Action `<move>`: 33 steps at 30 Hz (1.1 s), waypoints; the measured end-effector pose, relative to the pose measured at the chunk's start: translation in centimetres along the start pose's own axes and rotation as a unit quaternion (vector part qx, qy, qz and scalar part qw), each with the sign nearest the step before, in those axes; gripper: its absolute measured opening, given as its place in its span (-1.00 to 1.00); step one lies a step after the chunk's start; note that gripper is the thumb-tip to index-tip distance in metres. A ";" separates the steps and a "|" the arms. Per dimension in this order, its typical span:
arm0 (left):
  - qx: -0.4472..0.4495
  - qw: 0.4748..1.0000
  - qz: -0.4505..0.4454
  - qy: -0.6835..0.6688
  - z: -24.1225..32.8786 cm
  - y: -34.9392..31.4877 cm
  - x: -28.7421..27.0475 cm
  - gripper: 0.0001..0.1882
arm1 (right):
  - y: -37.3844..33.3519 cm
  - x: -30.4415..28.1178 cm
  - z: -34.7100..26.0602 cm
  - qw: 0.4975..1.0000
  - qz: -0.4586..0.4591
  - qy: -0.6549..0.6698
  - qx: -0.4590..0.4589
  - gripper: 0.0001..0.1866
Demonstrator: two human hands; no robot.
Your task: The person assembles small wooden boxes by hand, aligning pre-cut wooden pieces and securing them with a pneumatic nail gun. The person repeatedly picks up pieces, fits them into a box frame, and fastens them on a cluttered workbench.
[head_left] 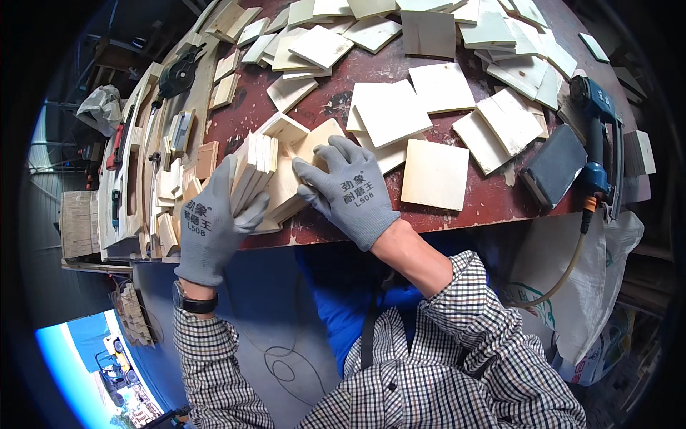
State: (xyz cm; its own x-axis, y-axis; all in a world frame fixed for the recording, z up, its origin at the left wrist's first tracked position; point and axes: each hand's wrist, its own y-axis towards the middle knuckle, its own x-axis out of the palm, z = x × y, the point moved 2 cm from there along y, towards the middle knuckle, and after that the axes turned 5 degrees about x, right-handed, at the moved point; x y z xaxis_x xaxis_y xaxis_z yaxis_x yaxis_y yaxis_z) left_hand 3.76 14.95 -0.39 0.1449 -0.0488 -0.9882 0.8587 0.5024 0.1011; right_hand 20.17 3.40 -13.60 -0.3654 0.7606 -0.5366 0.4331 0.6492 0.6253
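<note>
Both my hands wear grey work gloves at the near left edge of a red table (329,100). My left hand (213,227) is closed round the side of a stack of thin wooden boards (255,163) standing on edge, its thumb at the near end. My right hand (349,187) has its fingers bent over a pale wooden board (319,139) tilted against other pieces beside that stack. Its fingertips press on the board's face and edge. Just right of my right hand, a square wooden board (434,175) lies flat near the table's front edge.
Many loose square boards (389,111) overlap across the table's middle and far side. At the right stand a blue pneumatic nail gun (597,129) with a hose (568,275) and a dark block (554,164). Wooden strips and tools, including a black tape dispenser-like item (179,74), line the left.
</note>
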 end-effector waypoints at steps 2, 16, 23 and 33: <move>0.026 0.996 0.087 -0.003 -0.3 -0.8 -1.6 -0.32 | 0.2 -0.5 -0.6 1.000 -0.029 -0.003 0.008 -0.67; -0.181 0.960 0.213 -0.025 -5.8 -11.6 3.4 -0.48 | -0.3 0.2 -0.2 0.997 -0.081 -0.017 -0.007 -0.58; -0.133 0.971 0.174 0.097 -6.2 -10.8 7.7 -0.26 | -0.2 0.2 -0.3 0.995 -0.086 -0.048 -0.021 -0.58; -0.077 0.993 0.031 0.089 -8.0 -12.0 9.2 -0.07 | -0.2 -0.1 -0.8 0.994 -0.099 -0.054 -0.012 -0.59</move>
State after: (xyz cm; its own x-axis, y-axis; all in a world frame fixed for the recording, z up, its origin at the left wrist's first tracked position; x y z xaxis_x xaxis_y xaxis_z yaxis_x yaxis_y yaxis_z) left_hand -9.17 15.35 -11.64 0.0943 0.1334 -0.9866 0.7637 0.6261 0.1576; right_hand 19.44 3.19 -13.28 -0.3513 0.6138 -0.7070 0.3411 0.7871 0.5139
